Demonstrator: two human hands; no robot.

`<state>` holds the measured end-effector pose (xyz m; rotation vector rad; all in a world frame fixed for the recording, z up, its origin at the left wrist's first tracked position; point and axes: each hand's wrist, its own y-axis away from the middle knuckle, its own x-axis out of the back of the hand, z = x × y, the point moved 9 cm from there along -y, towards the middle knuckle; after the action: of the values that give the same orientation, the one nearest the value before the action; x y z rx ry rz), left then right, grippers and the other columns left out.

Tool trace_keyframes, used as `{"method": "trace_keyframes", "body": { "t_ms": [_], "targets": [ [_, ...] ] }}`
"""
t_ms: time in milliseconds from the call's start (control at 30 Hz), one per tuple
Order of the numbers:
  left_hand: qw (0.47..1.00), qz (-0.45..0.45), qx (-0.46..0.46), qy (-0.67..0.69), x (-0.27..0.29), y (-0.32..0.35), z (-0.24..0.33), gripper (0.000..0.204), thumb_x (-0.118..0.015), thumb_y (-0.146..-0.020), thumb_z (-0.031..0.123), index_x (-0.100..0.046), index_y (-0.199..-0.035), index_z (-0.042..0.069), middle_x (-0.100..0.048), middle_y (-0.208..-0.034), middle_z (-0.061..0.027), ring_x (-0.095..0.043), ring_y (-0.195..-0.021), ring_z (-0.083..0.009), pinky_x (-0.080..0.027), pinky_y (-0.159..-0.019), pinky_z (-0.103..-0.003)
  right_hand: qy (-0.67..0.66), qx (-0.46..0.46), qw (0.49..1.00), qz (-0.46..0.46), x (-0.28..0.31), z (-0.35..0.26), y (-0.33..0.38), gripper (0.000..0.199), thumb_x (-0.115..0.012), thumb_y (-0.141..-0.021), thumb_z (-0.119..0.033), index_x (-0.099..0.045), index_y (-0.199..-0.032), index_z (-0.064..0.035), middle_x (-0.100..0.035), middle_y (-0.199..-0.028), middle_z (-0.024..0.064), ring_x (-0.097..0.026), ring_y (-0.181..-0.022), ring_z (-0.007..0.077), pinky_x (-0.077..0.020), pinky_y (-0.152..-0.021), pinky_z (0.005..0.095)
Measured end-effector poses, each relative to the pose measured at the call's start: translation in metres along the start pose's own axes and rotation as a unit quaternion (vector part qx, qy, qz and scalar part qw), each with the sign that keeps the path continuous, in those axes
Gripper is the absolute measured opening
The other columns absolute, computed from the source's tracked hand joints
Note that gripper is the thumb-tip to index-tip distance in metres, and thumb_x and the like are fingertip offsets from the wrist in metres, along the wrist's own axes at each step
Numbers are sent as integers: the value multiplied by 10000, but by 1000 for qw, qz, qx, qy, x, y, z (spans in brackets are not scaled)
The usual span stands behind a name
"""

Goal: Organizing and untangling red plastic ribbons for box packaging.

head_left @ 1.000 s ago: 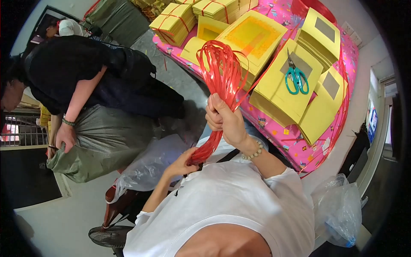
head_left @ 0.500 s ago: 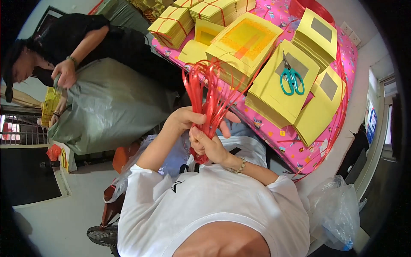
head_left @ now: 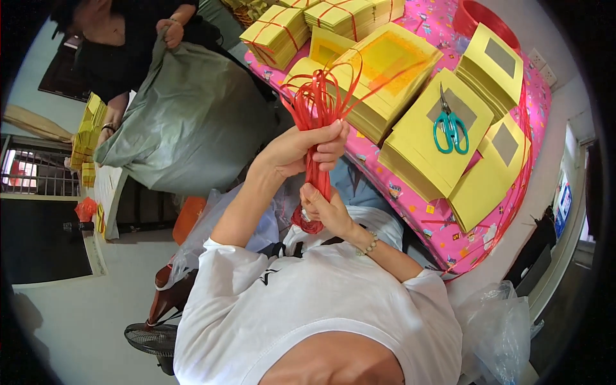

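A bundle of red plastic strapping ribbon [head_left: 316, 102] stands upright in front of my chest, its loose loops fanning out at the top. My left hand [head_left: 308, 149] is closed around it just below the loops. Lower down, my right hand [head_left: 326, 208] grips the same bundle, with a beaded bracelet on the wrist. The bundle's bunched lower end shows beneath my right hand. Right of my hands, teal-handled scissors [head_left: 451, 133] lie on a stack of yellow paper sheets [head_left: 417, 151] with a grey rectangle on top.
A pink patterned table [head_left: 410, 212] bears more yellow stacks, some tied [head_left: 276, 35], and a red basin [head_left: 486, 22]. At the left, another person holds a large grey-green sack [head_left: 192, 119]. A clear plastic bag [head_left: 497, 327] and a black fan [head_left: 152, 338] are nearby.
My left hand has moved up the ribbon bundle and wrapped its fingers round it, gathering the spread strands. The other person has lifted the sack's edge higher. The view has shifted slightly.
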<state>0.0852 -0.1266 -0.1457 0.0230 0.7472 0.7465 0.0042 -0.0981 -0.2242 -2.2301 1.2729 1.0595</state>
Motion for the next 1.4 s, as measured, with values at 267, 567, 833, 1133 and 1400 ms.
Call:
{"method": "trace_keyframes", "body": {
  "t_ms": [267,567,833,1133,1400],
  "targets": [
    [997,64,-36,2,-13,18,1,220,-422,-948,284,-454,-856,87,-255,-540,83,-218,-434,-24,-182,-384,-191,383,289,873,89,14,-94,23,336,-544,-855,-209,-458,-1098,6,-488,-1034,117,-516,-935,185,-446,-764,315],
    [999,46,-15,18,-16,43,-23,238,-419,-949,296,-462,-861,80,-266,-525,79,-218,-428,-20,-186,-382,-194,595,436,606,298,3,-196,48,330,-587,-798,-21,-508,-1118,-26,-475,-950,98,-501,-835,191,-447,-666,294],
    [998,26,-31,-37,-21,58,-13,265,-420,-947,316,-473,-860,72,-279,-527,80,-214,-428,-18,-176,-387,-200,731,444,465,229,-3,-219,22,224,-633,-738,-35,-625,-957,-84,-518,-859,89,-512,-810,249,-438,-659,328],
    [754,274,-384,-457,-11,71,32,221,-535,-891,130,-512,-1073,7,-563,-953,-95,-531,-891,-204,-430,-782,-335,363,316,864,144,-19,-196,-18,130,-528,-888,-46,-580,-976,33,-584,-794,-5,-518,-698,31,-432,-613,183],
    [793,244,-371,-417,-7,67,40,215,-528,-882,115,-513,-1070,14,-571,-879,-92,-533,-796,-185,-439,-707,-319,415,368,817,155,-45,-196,-28,116,-569,-854,-31,-607,-951,20,-579,-752,0,-476,-611,35,-397,-545,180]
  ]
}}
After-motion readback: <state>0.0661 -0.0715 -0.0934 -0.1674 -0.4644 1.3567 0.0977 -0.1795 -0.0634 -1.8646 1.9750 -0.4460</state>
